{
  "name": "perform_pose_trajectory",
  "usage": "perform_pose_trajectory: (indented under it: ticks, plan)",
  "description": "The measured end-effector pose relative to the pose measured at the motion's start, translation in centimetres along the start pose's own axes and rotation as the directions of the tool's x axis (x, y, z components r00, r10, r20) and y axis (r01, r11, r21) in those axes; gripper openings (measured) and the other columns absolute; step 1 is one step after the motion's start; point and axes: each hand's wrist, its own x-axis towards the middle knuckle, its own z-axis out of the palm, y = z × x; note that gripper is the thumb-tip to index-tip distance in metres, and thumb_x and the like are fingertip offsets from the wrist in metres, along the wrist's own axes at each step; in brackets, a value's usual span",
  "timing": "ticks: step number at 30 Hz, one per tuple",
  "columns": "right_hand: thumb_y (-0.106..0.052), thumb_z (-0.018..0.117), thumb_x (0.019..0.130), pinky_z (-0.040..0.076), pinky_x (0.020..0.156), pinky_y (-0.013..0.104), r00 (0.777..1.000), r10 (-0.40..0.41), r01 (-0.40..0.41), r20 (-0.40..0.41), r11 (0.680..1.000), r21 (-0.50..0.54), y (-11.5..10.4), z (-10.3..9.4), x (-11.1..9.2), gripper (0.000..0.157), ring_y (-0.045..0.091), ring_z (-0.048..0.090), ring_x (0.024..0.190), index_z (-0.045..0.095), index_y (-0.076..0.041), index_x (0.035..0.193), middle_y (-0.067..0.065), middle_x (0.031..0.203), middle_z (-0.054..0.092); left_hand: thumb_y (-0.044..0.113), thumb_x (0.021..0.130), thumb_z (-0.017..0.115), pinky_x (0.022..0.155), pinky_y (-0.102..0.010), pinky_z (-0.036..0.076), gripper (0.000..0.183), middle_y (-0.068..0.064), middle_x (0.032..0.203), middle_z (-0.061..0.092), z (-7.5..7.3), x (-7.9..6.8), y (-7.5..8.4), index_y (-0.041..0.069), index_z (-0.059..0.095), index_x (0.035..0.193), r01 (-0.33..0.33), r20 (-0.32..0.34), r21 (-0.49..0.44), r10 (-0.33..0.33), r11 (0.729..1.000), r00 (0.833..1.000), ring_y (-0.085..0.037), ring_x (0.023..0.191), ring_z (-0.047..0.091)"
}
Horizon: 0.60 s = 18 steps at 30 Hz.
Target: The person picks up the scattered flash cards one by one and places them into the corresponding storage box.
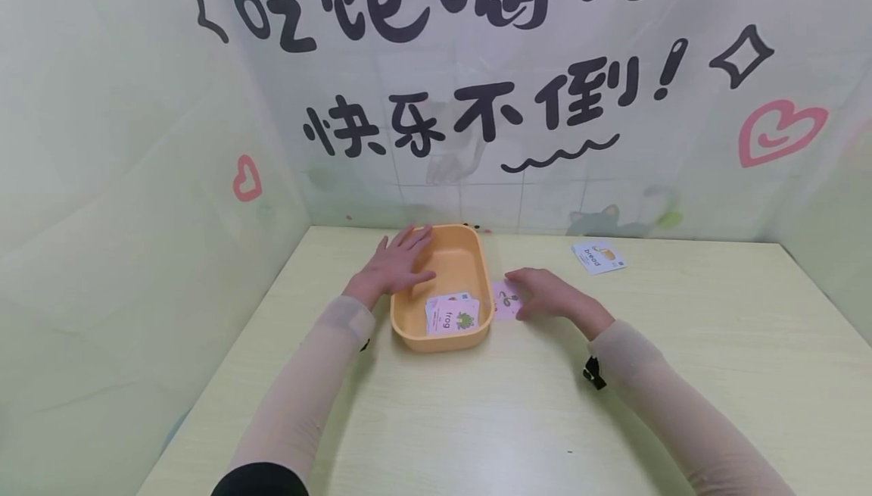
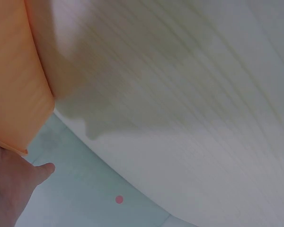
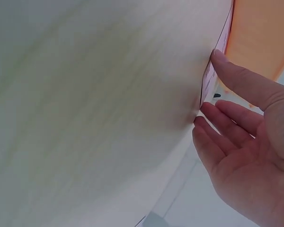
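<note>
An orange plastic tray (image 1: 485, 276) lies on the table, with several picture cards near its front end; the top one is a pink frog card (image 1: 453, 316). My left hand (image 1: 393, 265) rests over the tray's left rim with its fingers spread. Against the tray's right side a pink card (image 1: 506, 301) with a curly green drawing lies on the table. My right hand (image 1: 545, 293) holds this card by its edges, thumb on one side and fingertips on the other. The right wrist view shows the thumb and fingertips at the edges of the pink card (image 3: 208, 81).
A small stack of cards with a bread card (image 1: 599, 257) on top lies toward the back right of the table (image 1: 463, 420). Behind the table hangs a white printed curtain (image 1: 436, 201) with black lettering; curtains close off both sides too.
</note>
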Motion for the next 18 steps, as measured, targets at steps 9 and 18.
perform_pose_trajectory:
  ticks: [9, 18]
  plan:
    - [-0.011, 0.085, 0.074, 0.039, 0.115, 0.052, 1.000, 0.002, -0.001, 0.030, 0.998, -0.059, -0.49, -0.39, -0.05, 0.080, 0.041, 0.050, 0.132, 0.048, 0.006, 0.142, 0.025, 0.142, 0.051, 0.055, 0.096, 0.051, 0.121, -0.068, 0.011, 0.082, 0.003, 0.170, 0.007, 0.13, -0.01, -0.16, 0.019, 0.017, 0.161, 0.004, -0.003, -0.002, -0.004, 1.000, 1.000, -0.030, 0.158, 0.002]
    - [-0.018, 0.087, 0.073, 0.046, 0.107, 0.049, 0.998, 0.064, -0.064, -0.001, 0.998, -0.003, 0.13, -0.28, -0.42, 0.083, 0.033, 0.053, 0.115, 0.047, 0.004, 0.143, 0.025, 0.135, 0.044, 0.056, 0.097, 0.050, 0.121, -0.068, 0.012, 0.081, 0.003, 0.170, 0.006, 0.04, -0.09, -0.14, 0.019, 0.016, 0.161, -0.009, -0.008, 0.016, 0.009, 1.000, 1.000, -0.031, 0.157, 0.004]
